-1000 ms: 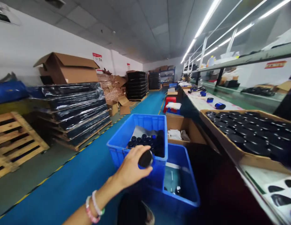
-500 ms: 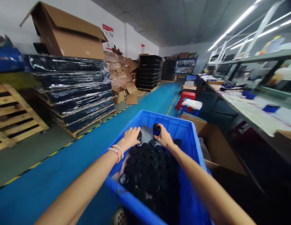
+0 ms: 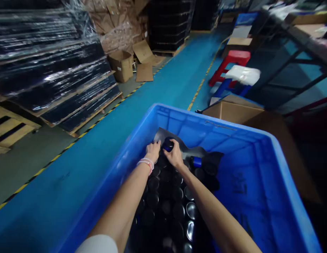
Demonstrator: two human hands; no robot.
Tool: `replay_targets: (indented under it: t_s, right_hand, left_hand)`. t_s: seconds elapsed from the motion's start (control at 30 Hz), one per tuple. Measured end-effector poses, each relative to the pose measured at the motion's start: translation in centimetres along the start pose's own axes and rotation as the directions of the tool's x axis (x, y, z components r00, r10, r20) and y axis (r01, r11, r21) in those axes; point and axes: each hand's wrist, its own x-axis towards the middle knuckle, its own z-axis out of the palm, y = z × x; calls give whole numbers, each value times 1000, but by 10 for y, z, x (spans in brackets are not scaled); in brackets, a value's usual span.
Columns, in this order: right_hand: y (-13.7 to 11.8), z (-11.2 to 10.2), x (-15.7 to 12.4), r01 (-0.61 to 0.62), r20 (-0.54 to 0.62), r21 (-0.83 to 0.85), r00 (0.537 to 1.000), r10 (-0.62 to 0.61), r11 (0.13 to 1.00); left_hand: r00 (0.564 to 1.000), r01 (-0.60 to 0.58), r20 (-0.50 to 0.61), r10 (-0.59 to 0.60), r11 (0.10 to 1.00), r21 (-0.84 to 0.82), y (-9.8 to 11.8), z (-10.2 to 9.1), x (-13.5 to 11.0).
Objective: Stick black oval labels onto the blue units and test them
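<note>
Both my arms reach down into a big blue plastic bin [image 3: 261, 175] packed with several dark round jars [image 3: 176, 207] standing upright. My right hand [image 3: 174, 154] is closed round a dark blue jar [image 3: 168, 144] at the far end of the rows. My left hand [image 3: 153, 150], with bead bracelets on its wrist, rests beside it with fingers curled on the neighbouring jars; what it grips is hidden. Another blue jar [image 3: 196, 161] lies on its side close by, on a dark sheet [image 3: 184, 149].
A cardboard box [image 3: 232, 112] stands just behind the bin. A red stool [image 3: 228, 63] and white cloth [image 3: 244, 74] stand further back. Wrapped black stacks on pallets [image 3: 55, 80] line the left; a yellow line [image 3: 81, 135] edges the blue floor.
My head has tilted down and come closer over the bin. Both hands have gone lower among the jars at the far end, the right still on the blue jar.
</note>
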Motion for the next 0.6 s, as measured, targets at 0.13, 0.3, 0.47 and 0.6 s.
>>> replay_targets:
  t_s: [0.13,0.3,0.47,0.6]
  right_hand:
    - [20,21,-3,46,47,-22,998,-45,999]
    - [39,28,-22,66,69,-78,996,-61,995]
    - [34,29,-25,66,111,-116,992,-53,991]
    - [20,22,-16,-16,53,-141,998,24,990]
  left_hand:
    - [997,-1,81,4,999,-35,-3,17,23]
    - [987,-37,151,54,993,-111,-16,35,33]
    - [974,-22,217,63,983,-185,-27,38,44]
    - [979,21,202,22,978,-209,-17,27,45]
